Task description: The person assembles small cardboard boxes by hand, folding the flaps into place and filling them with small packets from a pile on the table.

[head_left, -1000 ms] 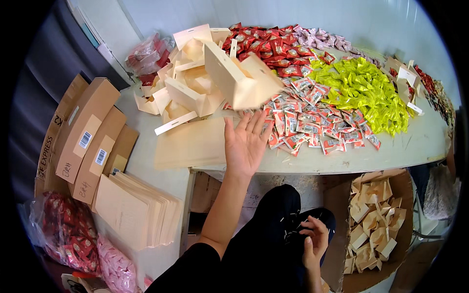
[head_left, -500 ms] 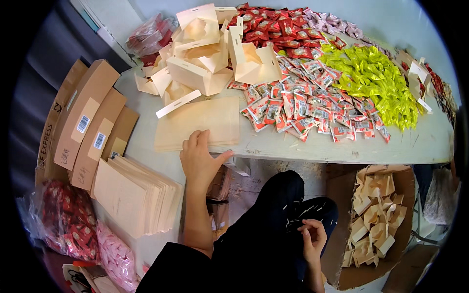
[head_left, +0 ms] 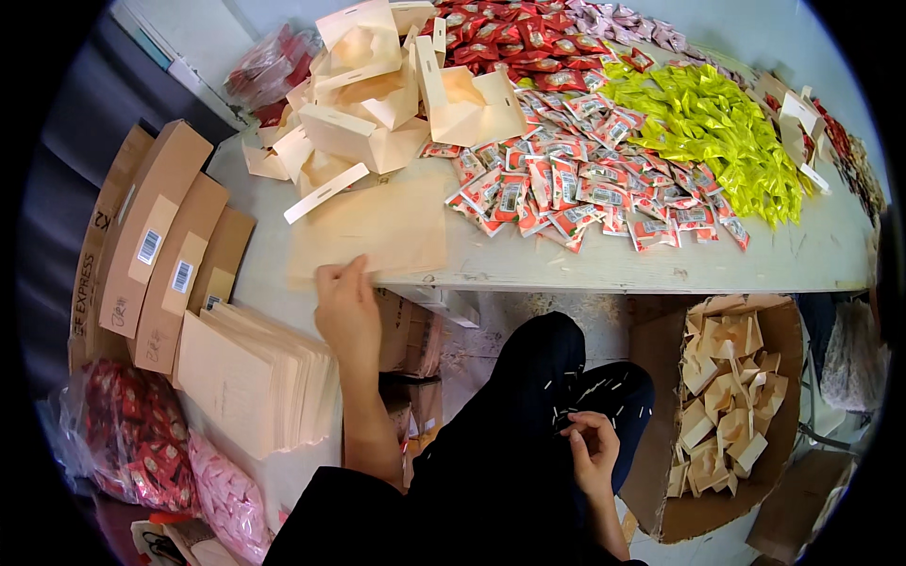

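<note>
At the table's front edge, my left hand has its fingers drawn together on the near edge of a flat, pale cream card sheet, which looks blurred along its left side. The thumb is mostly hidden. My right hand rests over my dark trousers, fingers loosely curled and thumb a little apart, with nothing visible in it. Behind the card sheet are piled folded cream boxes, opened out with cut-out flaps. Left of my left forearm stands a leaning stack of flat cream cards.
Small red-and-white packets, red packets and yellow-green packets cover the table's back right. Brown cartons stand at left, above a bag of red packets. A large carton holding folded cream pieces sits right of my legs.
My left hand's fingers have gone from spread out on the card sheet to drawn together at its near edge. The whole view has shifted slightly. My right hand stays over my lap.
</note>
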The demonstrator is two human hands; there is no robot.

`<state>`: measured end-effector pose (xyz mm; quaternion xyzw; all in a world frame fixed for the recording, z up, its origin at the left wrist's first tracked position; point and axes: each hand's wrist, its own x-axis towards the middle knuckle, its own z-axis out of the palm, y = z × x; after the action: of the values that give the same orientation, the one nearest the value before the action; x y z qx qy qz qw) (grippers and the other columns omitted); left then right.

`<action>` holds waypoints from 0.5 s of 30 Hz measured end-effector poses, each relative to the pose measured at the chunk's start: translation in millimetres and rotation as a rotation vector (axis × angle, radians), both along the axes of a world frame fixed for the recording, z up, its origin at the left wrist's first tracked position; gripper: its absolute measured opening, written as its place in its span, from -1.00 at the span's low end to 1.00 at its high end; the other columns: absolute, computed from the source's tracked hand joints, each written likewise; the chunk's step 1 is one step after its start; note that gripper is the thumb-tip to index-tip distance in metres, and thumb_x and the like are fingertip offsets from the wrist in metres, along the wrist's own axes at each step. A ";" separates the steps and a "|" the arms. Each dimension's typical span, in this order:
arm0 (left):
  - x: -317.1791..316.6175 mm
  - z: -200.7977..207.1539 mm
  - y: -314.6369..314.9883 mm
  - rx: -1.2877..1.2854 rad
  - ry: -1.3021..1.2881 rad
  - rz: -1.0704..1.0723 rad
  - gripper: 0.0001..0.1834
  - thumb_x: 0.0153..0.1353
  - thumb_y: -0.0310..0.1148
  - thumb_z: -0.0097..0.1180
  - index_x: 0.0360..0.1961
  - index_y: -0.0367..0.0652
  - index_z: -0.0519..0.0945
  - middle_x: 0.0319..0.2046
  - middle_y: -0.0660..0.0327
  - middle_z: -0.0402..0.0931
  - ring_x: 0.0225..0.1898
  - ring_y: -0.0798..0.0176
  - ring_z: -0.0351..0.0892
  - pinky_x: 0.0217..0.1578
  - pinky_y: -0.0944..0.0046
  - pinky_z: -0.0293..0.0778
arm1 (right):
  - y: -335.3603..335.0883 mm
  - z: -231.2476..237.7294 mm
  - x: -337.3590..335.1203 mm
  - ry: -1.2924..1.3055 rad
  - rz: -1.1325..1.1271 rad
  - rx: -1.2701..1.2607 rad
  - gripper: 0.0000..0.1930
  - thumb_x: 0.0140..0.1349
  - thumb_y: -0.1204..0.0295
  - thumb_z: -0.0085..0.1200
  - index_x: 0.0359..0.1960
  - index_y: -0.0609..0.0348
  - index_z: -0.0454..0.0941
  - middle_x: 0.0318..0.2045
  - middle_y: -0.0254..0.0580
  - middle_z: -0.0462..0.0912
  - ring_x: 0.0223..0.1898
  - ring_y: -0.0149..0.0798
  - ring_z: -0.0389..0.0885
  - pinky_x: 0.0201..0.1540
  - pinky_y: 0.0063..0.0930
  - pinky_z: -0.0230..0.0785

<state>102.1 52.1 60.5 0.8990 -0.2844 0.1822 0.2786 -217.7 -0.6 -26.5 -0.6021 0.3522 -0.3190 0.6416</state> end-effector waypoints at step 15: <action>-109.3 -35.0 -0.8 -0.646 -0.140 -0.919 -0.83 -0.02 -0.34 0.10 -0.45 -0.15 0.39 -0.28 0.11 0.29 -0.42 0.20 0.31 -0.46 0.28 0.28 | -47.9 34.1 9.4 -0.536 0.365 -0.173 -0.28 -0.27 0.23 0.39 -0.02 0.28 0.37 -0.14 0.11 0.46 -0.24 -0.08 0.53 -0.18 -0.37 0.32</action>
<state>-7.1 51.3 25.5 0.5376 -0.5942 0.1789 0.5709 -208.2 -48.4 7.7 -0.6020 0.0288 -0.3745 0.7046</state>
